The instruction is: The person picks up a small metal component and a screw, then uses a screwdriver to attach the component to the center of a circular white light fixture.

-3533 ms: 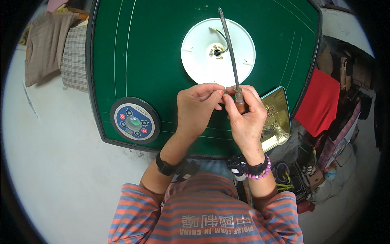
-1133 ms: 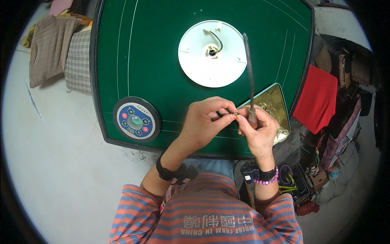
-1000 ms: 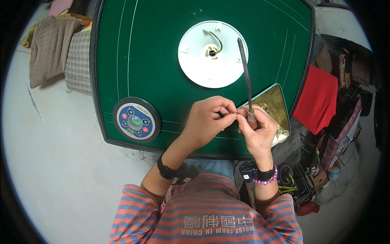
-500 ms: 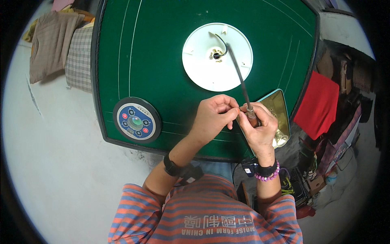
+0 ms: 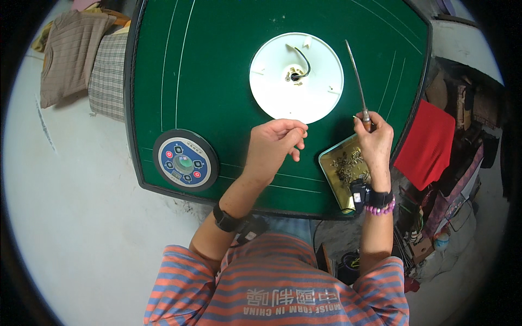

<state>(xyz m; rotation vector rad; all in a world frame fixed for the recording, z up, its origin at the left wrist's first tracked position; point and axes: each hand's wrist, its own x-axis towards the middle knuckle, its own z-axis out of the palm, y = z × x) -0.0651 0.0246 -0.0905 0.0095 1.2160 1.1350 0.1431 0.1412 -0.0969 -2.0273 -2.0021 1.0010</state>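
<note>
A round white lamp base (image 5: pixel 296 100) lies on the green table, a black wire (image 5: pixel 307 64) curving out of its centre among small brass fittings. My left hand (image 5: pixel 274 146) is closed at its near edge, thumb and forefinger pinched; anything between them is too small to make out. My right hand (image 5: pixel 375 141) grips a long screwdriver (image 5: pixel 356 76) by its wooden handle, shaft pointing away from me. A tiny pale piece shows at that thumb's tip. Under this hand sits a gold tray (image 5: pixel 333 157) with many small screws (image 5: pixel 350 163), partly hidden by my wrist.
A round blue and grey control panel (image 5: pixel 173 169) is set into the table's near left corner. The dark raised rim (image 5: pixel 129 108) borders the table. Folded cloths (image 5: pixel 73 60) lie on the left, a red cloth (image 5: pixel 427 144) hangs on the right.
My hands have moved apart: the right one went right with the screwdriver, over the gold tray, and the left one shifted slightly left. The screwdriver no longer crosses the lamp base.
</note>
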